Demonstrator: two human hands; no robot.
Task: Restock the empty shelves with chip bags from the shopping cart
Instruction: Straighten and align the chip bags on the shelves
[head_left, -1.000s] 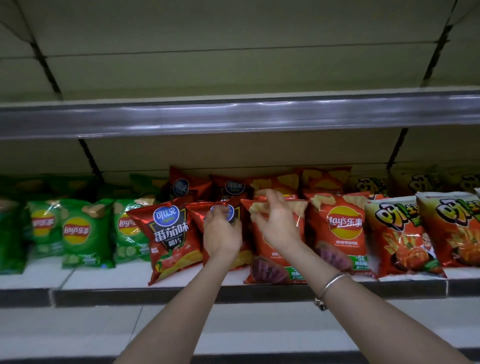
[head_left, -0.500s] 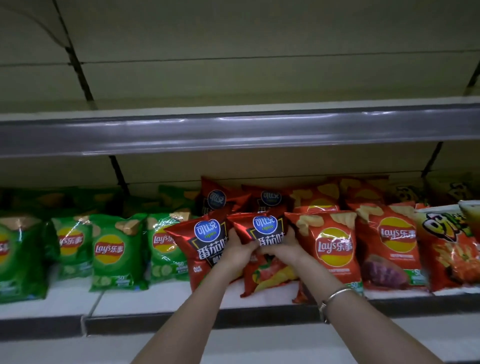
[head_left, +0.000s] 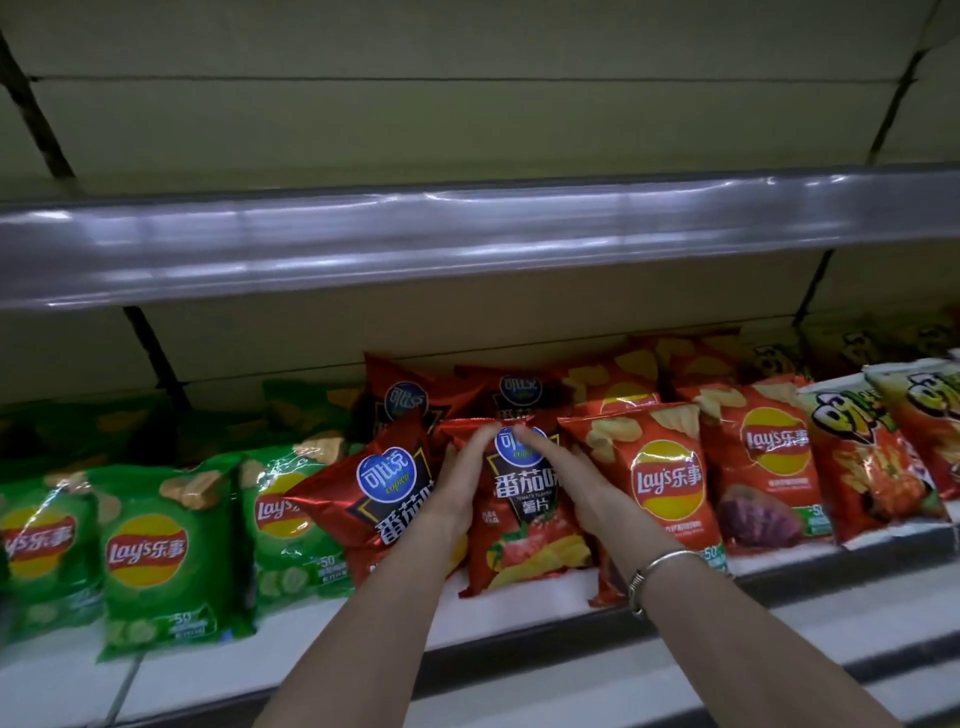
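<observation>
Silver bangle (head_left: 655, 569) at 5 o'clock; left hand (head_left: 457, 486) and right hand (head_left: 566, 480) clasp the red tomato chip bag (head_left: 524, 512) upright on the white shelf (head_left: 519, 610), centre frame. Light, crinkly, likely slippery; gripping its side edges suits. Upper shelf (head_left: 467, 234), 12 o'clock.

The green bag (head_left: 174, 558) and the orange-red bag (head_left: 657, 480) say "Lay's" (plus Chinese words). The red bag (head_left: 524, 512) says "番茄味".
</observation>
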